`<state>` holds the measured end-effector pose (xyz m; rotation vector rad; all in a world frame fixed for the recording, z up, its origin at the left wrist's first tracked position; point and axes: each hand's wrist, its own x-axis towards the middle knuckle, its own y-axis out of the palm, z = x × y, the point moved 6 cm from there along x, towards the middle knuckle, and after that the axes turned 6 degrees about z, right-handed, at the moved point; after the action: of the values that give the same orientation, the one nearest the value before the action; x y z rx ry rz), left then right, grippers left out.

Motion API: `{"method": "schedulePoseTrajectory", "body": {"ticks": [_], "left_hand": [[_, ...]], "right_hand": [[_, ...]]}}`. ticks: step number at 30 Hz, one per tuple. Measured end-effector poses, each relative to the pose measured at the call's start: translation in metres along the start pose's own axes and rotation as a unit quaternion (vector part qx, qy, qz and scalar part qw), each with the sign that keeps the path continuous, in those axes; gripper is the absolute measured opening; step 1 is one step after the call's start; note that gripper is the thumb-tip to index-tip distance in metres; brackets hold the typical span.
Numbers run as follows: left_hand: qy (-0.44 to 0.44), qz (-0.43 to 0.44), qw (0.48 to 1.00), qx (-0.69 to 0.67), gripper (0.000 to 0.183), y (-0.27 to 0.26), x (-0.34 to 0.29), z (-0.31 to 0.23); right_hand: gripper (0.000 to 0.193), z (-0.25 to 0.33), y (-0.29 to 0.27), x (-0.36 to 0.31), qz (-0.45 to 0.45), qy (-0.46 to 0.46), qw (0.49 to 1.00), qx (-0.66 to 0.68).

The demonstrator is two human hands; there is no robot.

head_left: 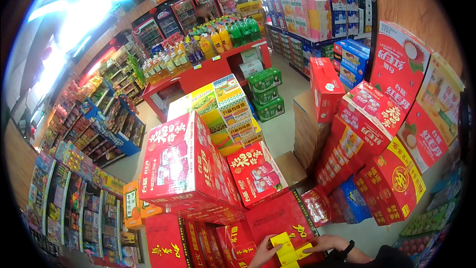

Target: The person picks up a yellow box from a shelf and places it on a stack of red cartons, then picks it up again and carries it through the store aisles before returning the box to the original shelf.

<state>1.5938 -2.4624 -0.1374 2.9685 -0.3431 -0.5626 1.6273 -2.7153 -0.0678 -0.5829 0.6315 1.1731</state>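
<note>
Low in the view, several flat yellow packs (286, 248) with small red marks lie close together over a red carton (270, 214) with yellow lettering. My left hand (265, 254) reaches in from the lower edge and grips the packs by their left side. From the right comes my right hand (325, 242), a black band on its wrist, with thumb and fingers closed at the packs' right side. The exact kind of the packs is too small to make out. Beside my left hand stands another red carton (234, 244).
Large red cartons (191, 169) are stacked ahead on the left, with yellow-green cartons (225, 104) behind. Red gift boxes (369, 109) pile up on the right. Farther off are a red counter of bottles (198, 67), green cases (267, 92) on the floor and snack shelves (74, 208).
</note>
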Motion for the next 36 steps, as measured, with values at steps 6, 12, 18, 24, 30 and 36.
{"method": "schedulePoseTrajectory", "body": {"ticks": [6, 12, 18, 24, 30, 36], "left_hand": [[0.006, -0.027, 0.999, 0.027, 0.042, 0.000, 0.006, 0.012], [0.043, -0.030, 0.998, -0.042, 0.041, 0.003, 0.014, 0.027], [0.038, -0.089, 0.995, -0.028, 0.066, 0.005, 0.002, 0.041], [0.010, -0.116, 0.986, 0.116, 0.094, 0.021, -0.025, -0.017], [-0.059, -0.102, 0.991, 0.061, 0.104, 0.015, -0.072, 0.026], [-0.144, -0.001, 0.988, 0.057, 0.095, 0.058, -0.102, 0.025]], "right_hand": [[0.077, -0.038, 0.011, 0.022, 0.008, 0.052, 0.999, -0.014], [0.082, -0.065, 0.017, 0.059, 0.008, -0.088, 0.996, 0.019], [0.065, -0.043, 0.020, 0.022, -0.034, -0.140, 0.990, -0.001], [0.081, -0.032, 0.011, 0.002, -0.104, 0.065, 0.987, -0.109], [0.083, -0.021, 0.001, 0.012, -0.148, 0.129, 0.956, -0.217], [0.087, -0.018, 0.013, -0.027, -0.250, 0.105, 0.952, -0.143]]}}
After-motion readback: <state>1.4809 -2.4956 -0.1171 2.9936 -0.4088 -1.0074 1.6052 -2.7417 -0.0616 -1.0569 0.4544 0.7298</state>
